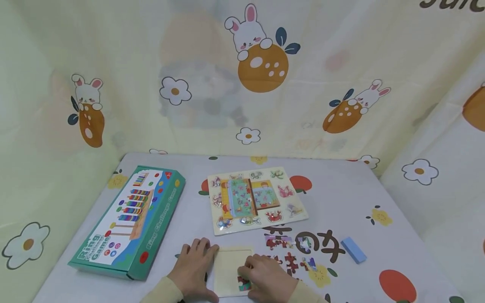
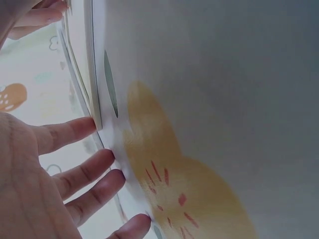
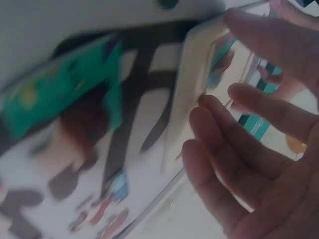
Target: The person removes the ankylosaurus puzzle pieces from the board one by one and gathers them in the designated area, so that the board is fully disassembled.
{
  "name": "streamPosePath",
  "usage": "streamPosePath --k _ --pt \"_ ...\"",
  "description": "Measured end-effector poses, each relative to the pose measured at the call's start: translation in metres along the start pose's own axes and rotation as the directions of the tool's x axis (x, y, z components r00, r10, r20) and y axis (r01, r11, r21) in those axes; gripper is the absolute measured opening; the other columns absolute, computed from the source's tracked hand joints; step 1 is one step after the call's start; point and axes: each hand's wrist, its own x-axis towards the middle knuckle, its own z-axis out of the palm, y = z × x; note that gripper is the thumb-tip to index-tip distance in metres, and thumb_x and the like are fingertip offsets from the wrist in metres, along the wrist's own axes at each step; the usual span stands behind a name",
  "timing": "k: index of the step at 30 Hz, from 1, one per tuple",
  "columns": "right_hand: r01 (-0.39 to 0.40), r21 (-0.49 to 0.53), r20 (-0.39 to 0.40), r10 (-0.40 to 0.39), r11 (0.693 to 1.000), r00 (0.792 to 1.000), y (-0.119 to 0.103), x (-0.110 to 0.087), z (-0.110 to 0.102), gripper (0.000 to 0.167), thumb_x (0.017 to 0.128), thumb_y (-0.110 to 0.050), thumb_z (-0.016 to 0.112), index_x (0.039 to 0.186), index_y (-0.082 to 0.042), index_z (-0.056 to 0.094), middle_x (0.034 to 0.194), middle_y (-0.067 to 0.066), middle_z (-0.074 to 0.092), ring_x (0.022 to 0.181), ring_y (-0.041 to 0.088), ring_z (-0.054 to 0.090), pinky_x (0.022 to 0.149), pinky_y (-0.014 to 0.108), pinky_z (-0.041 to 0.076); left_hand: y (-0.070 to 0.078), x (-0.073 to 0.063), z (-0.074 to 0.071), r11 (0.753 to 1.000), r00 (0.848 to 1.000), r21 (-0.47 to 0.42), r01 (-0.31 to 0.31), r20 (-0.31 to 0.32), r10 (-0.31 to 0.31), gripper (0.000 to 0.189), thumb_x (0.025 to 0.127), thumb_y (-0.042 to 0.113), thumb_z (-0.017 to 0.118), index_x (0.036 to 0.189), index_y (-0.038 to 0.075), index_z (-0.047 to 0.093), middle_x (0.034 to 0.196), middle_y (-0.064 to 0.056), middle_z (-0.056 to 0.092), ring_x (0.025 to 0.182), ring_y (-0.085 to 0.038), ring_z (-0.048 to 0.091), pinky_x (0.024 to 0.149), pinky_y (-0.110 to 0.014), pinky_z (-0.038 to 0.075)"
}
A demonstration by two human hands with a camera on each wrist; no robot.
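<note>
In the head view a pale wooden puzzle tray lies at the table's near edge, with dark red and green puzzle pieces at its lower right. My left hand rests at the tray's left side with its fingers spread; in the left wrist view a fingertip meets the tray's edge. Over the right side is my right hand, fingers bent at the pieces. From the right wrist, its thumb and fingers stand apart around a piece lying inside the frame.
Loose puzzle pieces lie right of the tray. Behind it is a picture board with animal shapes. A green Ring Challenge Game box occupies the left, and a blue block the right. Printed curtains stand behind the table.
</note>
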Motion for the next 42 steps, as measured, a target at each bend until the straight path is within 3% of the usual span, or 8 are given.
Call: streamPosePath --k 5,12,15,18,21,29,33,42 --pt "0.087 -0.053 -0.065 -0.090 0.995 0.994 -0.008 0.005 0.011 0.033 0.075 -0.022 0.080 0.103 -0.017 0.065 0.079 -0.006 0.053 0.064 0.000 0.042 0.056 0.012 0.035 0.000 -0.005 0.002 0.999 0.998 -0.019 0.040 0.043 -0.039 0.116 0.040 0.081 0.076 0.133 0.016 0.049 0.119 -0.007 0.047 0.106 -0.026 0.041 0.088 -0.054 0.040" --pt "0.074 -0.042 -0.025 -0.075 0.996 0.997 -0.015 0.011 0.015 0.015 0.084 -0.023 0.071 0.097 -0.017 0.067 0.078 -0.006 0.051 0.063 -0.001 0.039 0.056 0.011 0.033 -0.005 -0.012 0.006 0.996 0.992 -0.015 0.087 0.096 -0.085 0.116 0.043 0.086 0.069 0.133 0.016 0.051 0.116 -0.007 0.047 0.103 -0.026 0.041 0.091 -0.056 0.040" --pt "0.073 -0.168 -0.075 -0.086 0.983 0.993 -0.020 0.012 0.017 0.011 0.084 -0.026 0.069 0.092 -0.020 0.067 0.076 -0.007 0.048 0.062 0.000 0.037 0.057 0.014 0.029 -0.009 -0.014 0.006 0.997 0.995 -0.005 0.077 0.065 -0.076 0.116 0.044 0.086 0.068 0.133 0.014 0.052 0.115 -0.007 0.047 0.103 -0.026 0.041 0.090 -0.055 0.040" --pt "0.072 -0.344 -0.144 -0.128 0.936 0.981 -0.024 0.012 0.018 0.008 0.086 -0.031 0.066 0.089 -0.024 0.067 0.072 -0.007 0.049 0.061 0.003 0.039 0.057 0.017 0.027 -0.011 -0.014 0.004 0.997 0.996 -0.009 0.075 0.050 -0.074 0.119 0.042 0.089 0.067 0.133 0.014 0.051 0.115 -0.006 0.047 0.103 -0.025 0.041 0.090 -0.055 0.040" --pt "0.063 -0.435 -0.133 -0.133 0.898 0.982 -0.028 0.014 0.016 0.013 0.089 -0.038 0.064 0.088 -0.026 0.068 0.069 -0.007 0.053 0.059 0.004 0.043 0.056 0.019 0.028 -0.011 -0.013 0.003 0.997 0.995 -0.015 0.082 0.057 -0.081 0.122 0.040 0.090 0.065 0.134 0.014 0.051 0.115 -0.007 0.047 0.103 -0.025 0.041 0.091 -0.056 0.040" --pt "0.054 -0.414 0.015 -0.052 0.909 0.999 -0.032 0.029 0.004 0.012 0.083 -0.039 0.070 0.081 -0.027 0.072 0.065 -0.007 0.057 0.056 0.003 0.044 0.055 0.019 0.035 -0.011 -0.009 0.002 0.995 0.993 -0.025 0.099 0.070 -0.097 0.121 0.039 0.088 0.067 0.134 0.015 0.051 0.115 -0.007 0.047 0.104 -0.026 0.041 0.093 -0.057 0.039" --pt "0.049 -0.343 0.085 -0.021 0.938 0.996 -0.029 0.035 0.001 0.012 0.079 -0.039 0.074 0.081 -0.027 0.073 0.066 -0.009 0.060 0.057 0.001 0.047 0.056 0.018 0.036 -0.011 -0.009 0.002 0.996 0.995 -0.023 0.085 0.049 -0.084 0.121 0.039 0.089 0.066 0.134 0.015 0.051 0.115 -0.007 0.047 0.103 -0.026 0.041 0.091 -0.057 0.040" --pt "-0.015 -0.205 0.022 0.020 0.979 1.000 -0.007 0.014 -0.014 0.018 0.075 -0.031 0.079 0.091 -0.027 0.071 0.072 -0.010 0.056 0.057 0.002 0.044 0.052 0.018 0.034 -0.013 -0.008 -0.001 0.996 0.995 -0.031 0.082 0.053 -0.080 0.123 0.039 0.090 0.065 0.135 0.014 0.051 0.117 -0.008 0.047 0.104 -0.026 0.041 0.091 -0.057 0.040"
